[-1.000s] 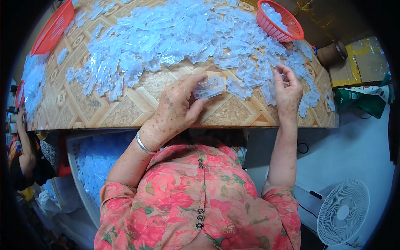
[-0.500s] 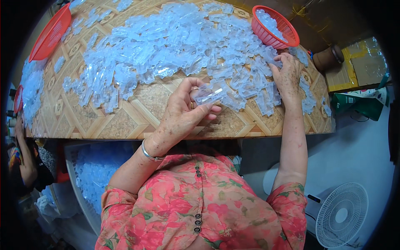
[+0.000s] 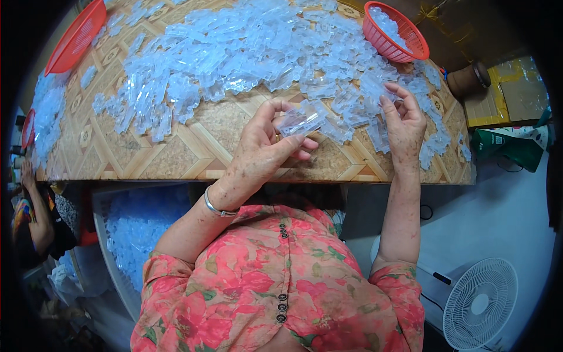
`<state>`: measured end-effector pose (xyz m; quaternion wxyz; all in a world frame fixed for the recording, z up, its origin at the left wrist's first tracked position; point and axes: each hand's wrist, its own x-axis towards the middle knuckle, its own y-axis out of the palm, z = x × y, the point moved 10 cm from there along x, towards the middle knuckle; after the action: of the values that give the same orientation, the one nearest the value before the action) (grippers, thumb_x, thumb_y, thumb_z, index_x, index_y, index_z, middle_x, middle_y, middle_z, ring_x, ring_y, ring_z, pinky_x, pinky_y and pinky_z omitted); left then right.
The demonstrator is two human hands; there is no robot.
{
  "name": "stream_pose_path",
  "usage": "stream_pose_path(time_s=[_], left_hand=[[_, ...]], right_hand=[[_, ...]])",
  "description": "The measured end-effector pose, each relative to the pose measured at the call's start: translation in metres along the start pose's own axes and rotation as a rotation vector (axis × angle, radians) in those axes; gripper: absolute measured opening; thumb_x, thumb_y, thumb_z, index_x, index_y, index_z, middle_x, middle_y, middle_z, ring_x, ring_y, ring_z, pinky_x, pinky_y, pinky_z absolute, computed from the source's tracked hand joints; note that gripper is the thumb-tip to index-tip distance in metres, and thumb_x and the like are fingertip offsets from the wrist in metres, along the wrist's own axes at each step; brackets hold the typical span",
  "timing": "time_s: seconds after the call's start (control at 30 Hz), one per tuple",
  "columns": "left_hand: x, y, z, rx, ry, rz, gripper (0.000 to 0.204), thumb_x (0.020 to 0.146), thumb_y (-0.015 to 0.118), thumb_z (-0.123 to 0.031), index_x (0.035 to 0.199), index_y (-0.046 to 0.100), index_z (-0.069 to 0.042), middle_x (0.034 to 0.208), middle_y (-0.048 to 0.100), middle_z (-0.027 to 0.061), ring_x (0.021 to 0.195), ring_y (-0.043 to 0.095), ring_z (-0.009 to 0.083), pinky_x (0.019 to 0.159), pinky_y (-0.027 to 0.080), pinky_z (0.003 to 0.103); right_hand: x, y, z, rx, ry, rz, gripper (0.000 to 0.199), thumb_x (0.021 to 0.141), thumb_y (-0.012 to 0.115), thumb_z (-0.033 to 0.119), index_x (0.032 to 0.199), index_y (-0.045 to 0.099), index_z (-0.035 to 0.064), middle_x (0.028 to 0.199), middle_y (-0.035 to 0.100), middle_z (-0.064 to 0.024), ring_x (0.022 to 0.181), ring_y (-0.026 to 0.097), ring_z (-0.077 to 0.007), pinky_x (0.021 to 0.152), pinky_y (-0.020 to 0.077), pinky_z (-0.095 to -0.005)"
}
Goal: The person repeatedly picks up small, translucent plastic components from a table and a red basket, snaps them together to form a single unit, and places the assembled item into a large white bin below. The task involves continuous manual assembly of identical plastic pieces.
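Observation:
My left hand [image 3: 265, 136] is closed on clear plastic pieces [image 3: 302, 118], flat and oblong, lying over one another between thumb and fingers above the table's front part. To its right, my right hand [image 3: 404, 124] has thumb and forefinger pinched at a clear plastic piece [image 3: 375, 88]; its far end overlaps the heap, so its outline is hard to make out. Beyond both hands spreads a wide heap of similar clear pieces [image 3: 252, 56] on the wood-patterned table [image 3: 205, 138].
A red basket [image 3: 399, 50] holding clear pieces stands at the back right, and another red basket [image 3: 76, 38] is at the far left. Below the table's left side is a large bin [image 3: 105, 234] of clear pieces. A white fan [image 3: 480, 304] stands lower right. A co-worker's arm [image 3: 40, 211] shows at left.
My right hand has drawn back from the heap's right edge toward me, now pinching a clear piece. My left hand keeps its pieces in nearly the same place.

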<state>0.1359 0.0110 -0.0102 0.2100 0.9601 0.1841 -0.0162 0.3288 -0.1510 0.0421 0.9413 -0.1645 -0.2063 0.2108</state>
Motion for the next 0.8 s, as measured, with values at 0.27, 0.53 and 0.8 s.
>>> stream_pose_path(time_s=[0.27,0.53,0.8], left_hand=[[-0.009,0.001,0.005,-0.048,-0.011,0.035,0.058,0.097,0.061,-0.003,0.148,0.033,0.003,0.125,0.063,0.0173,0.099,0.070,0.0189,0.086,0.058,0.027],[-0.012,0.007,0.006,-0.117,0.033,0.075,0.056,0.098,0.060,-0.004,0.149,0.037,0.000,0.129,0.061,0.0114,0.106,0.067,0.0172,0.091,0.057,0.027],[-0.016,0.005,0.008,-0.369,0.052,0.119,0.051,0.108,0.045,-0.026,0.150,0.037,0.000,0.133,0.056,0.0141,0.115,0.062,0.0218,0.099,0.054,0.038]], right_hand=[[-0.049,0.025,0.023,0.219,-0.001,-0.006,0.043,0.085,0.075,0.001,0.125,0.062,0.0011,0.116,0.063,-0.0069,0.086,0.059,-0.0085,0.080,0.0514,-0.0240],[-0.091,0.060,0.101,-0.253,-0.491,0.024,0.046,0.076,0.082,0.002,0.119,0.066,0.0045,0.110,0.063,-0.0116,0.087,0.063,-0.0199,0.076,0.0543,-0.0320],[-0.098,0.078,0.104,-0.183,-0.511,0.175,0.057,0.069,0.085,0.006,0.122,0.064,0.0076,0.119,0.059,-0.0120,0.099,0.062,-0.0250,0.085,0.0528,-0.0362]])
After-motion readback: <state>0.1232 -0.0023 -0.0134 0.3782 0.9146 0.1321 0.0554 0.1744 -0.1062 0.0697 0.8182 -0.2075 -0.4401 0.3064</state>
